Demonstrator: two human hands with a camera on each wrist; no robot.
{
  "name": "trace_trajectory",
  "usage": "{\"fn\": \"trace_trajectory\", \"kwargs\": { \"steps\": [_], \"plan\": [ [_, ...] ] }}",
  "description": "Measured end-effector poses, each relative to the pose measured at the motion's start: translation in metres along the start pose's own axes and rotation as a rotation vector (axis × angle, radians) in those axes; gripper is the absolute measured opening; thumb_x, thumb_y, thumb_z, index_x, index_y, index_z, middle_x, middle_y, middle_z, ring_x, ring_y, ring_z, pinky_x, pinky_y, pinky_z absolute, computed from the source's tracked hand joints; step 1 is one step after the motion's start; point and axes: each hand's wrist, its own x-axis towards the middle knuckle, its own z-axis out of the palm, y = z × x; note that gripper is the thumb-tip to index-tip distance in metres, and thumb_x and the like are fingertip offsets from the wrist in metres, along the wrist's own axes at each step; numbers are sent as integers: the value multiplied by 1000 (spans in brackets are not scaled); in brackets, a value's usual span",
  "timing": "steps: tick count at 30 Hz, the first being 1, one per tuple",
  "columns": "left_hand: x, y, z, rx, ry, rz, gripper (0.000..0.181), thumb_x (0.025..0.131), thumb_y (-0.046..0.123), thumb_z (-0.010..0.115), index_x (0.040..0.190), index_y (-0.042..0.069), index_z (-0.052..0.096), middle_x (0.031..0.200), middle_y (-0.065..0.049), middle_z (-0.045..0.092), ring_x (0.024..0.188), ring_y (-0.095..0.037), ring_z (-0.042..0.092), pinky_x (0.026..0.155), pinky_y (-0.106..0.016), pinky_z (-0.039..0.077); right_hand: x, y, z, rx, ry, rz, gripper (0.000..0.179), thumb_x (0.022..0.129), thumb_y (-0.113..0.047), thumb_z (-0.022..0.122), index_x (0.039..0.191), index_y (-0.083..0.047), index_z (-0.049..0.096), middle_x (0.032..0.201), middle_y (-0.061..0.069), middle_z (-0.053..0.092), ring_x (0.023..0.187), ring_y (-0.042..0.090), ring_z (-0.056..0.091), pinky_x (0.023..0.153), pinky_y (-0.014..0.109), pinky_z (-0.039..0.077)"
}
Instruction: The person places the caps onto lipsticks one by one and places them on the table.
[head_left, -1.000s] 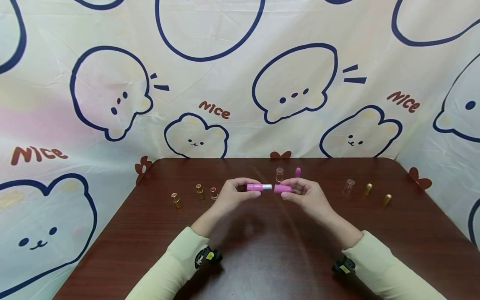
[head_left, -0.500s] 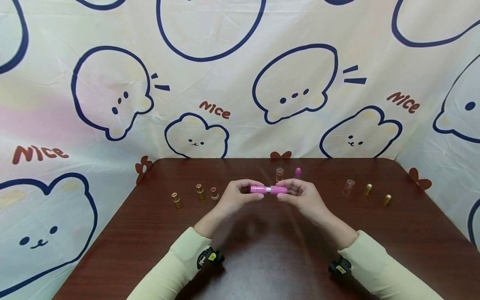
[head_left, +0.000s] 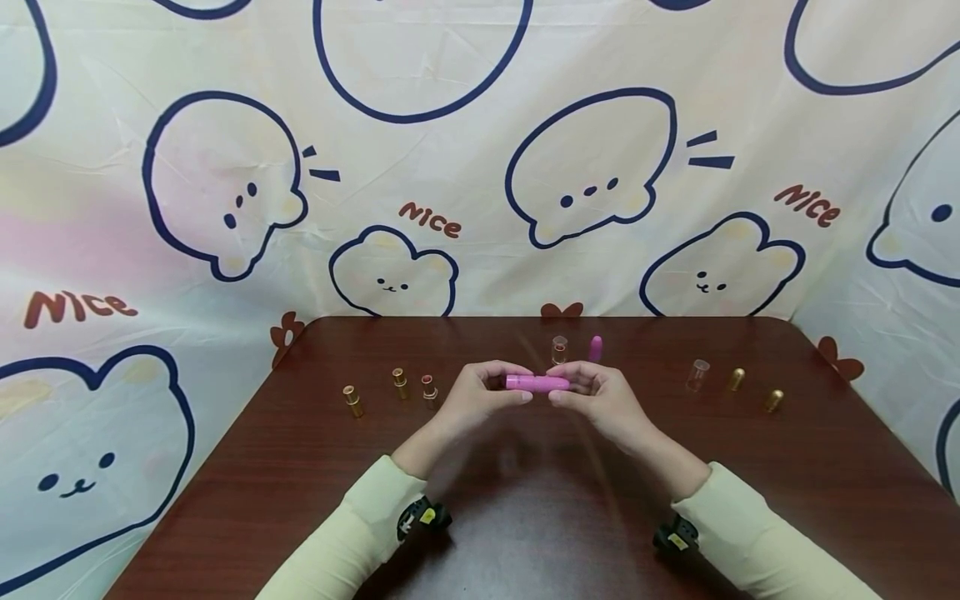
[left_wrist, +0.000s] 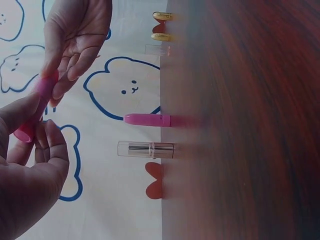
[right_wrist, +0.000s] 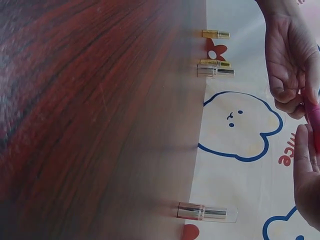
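Note:
A pink lipstick [head_left: 537, 383] lies level between both hands, above the table, its cap meeting the base with no silver showing. My left hand [head_left: 480, 398] pinches the base end between thumb and fingers. At the cap end, my right hand [head_left: 606, 402] grips with thumb and fingertips. In the left wrist view the lipstick [left_wrist: 37, 107] slants between the left hand [left_wrist: 35, 185] and the right hand [left_wrist: 80, 40]. The right wrist view shows just part of the lipstick [right_wrist: 314, 120] at its edge.
Behind the hands stand another pink lipstick [head_left: 596, 348] and a clear-capped lipstick [head_left: 559, 351]. On the left are two gold lipstick tubes [head_left: 352, 402] and an uncapped lipstick [head_left: 429, 388]. A clear cap [head_left: 697, 375] and two gold caps [head_left: 737, 379] stand right on the brown table [head_left: 525, 517].
The hands have come together, and the pink cap has slid over the silver part of the lipstick until the band disappeared from view.

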Motion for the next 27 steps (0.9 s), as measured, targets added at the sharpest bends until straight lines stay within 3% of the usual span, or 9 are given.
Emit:
{"fn": "trace_trajectory", "kwargs": {
  "steps": [9,19,27],
  "plan": [
    [-2,0,0,42,6,12,27,83,17,79,109,9,74,98,-5,69,86,-24,58,70,-30,50,-1,1,2,8,7,19,31,85,-11,76,113,0,67,107,15,70,95,26,68,81,32,53],
    [-1,-3,3,56,28,16,25,82,22,80,105,13,76,96,-1,70,85,-23,58,68,-30,49,-2,1,4,33,29,45,33,85,-9,75,114,2,67,106,17,70,95,39,67,80,32,53],
    [-3,-1,4,43,-4,-16,26,84,17,77,109,9,73,98,-5,69,87,-24,58,72,-30,50,-2,0,2,15,-2,30,33,86,-10,75,115,2,66,107,16,70,92,30,69,80,33,53]
  ]
}}
